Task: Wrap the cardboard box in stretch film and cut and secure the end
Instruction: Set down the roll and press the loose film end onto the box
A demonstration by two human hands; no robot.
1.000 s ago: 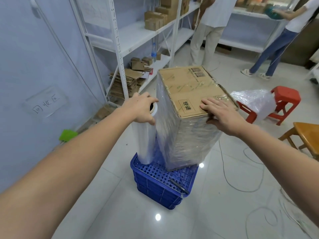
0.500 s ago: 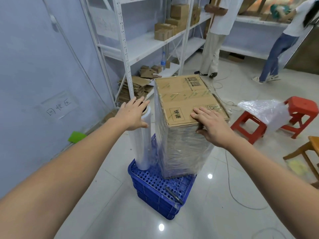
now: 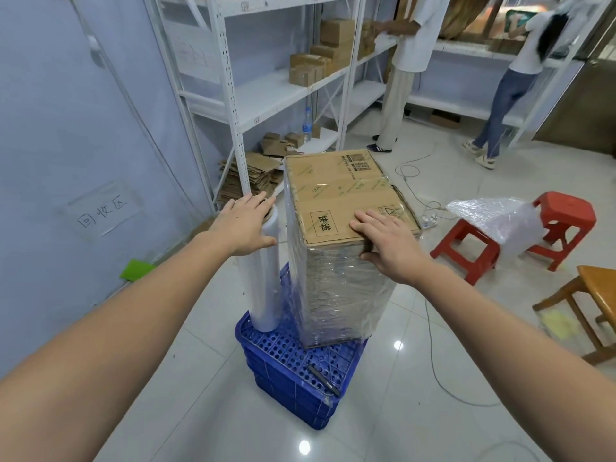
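A storeroom with a glossy white tile floor (image 3: 433,411), a pale blue wall on the left and white metal shelving (image 3: 230,105) holding small cartons. In the middle of the floor sits an upturned blue plastic crate (image 3: 293,371), and the cardboard box (image 3: 346,195) stands on it on end, long axis straight up, its taped top face toward the ceiling. Clear film covers its sides from the crate up to the top edge.

Just left of the box, the roll of stretch film (image 3: 263,285) stands upright on the same crate, with a sheet of film running across to the box. The left hand (image 3: 243,225) lies flat on the roll's top end, fingers straight. The right hand (image 3: 386,241) rests on the near right corner of the box top, fingers stretched out and thumb down against the wrapped side.

A dark knife (image 3: 323,380) lies on the crate near its front corner. To the right are two red stools (image 3: 466,245), one carrying a heap of crumpled plastic (image 3: 496,218), and a wooden stool (image 3: 596,295). A white cable (image 3: 433,361) trails over the floor. Two people (image 3: 403,71) stand at the far shelves.
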